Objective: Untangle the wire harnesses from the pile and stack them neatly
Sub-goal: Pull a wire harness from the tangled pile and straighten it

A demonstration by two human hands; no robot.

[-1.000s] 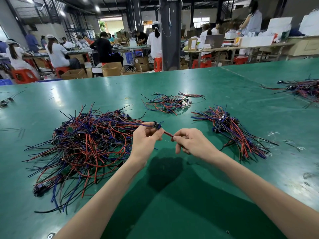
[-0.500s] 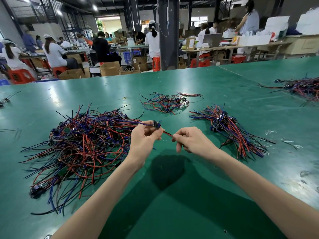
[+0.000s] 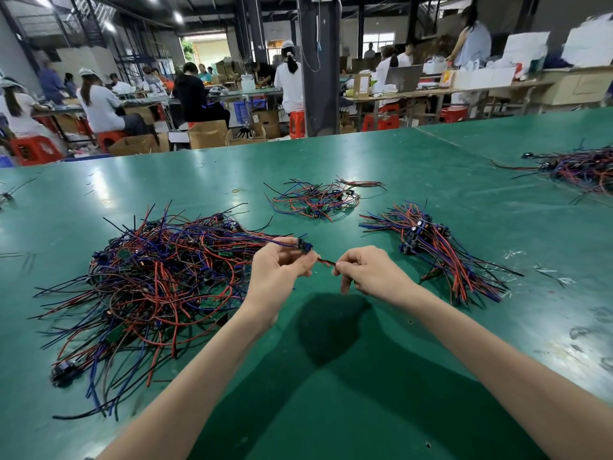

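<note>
Wire harness (image 3: 305, 246) is held taut above the green surface (image 3: 331, 393): left grip (image 3: 280, 270) pinches it near the blue connector end, right grip (image 3: 371, 277) pinches the red lead, and its wires trail into the tangled pile (image 3: 159, 280) at left. Aligned stack (image 3: 441, 257) sits right of the hands, small loose bunch (image 3: 315, 199) beyond, another heap (image 3: 583, 167) far right. Room behind: workers (image 3: 99, 107) on red stools (image 3: 36, 149), cardboard boxes (image 3: 207, 134), dark pillar (image 3: 318, 61).
</note>
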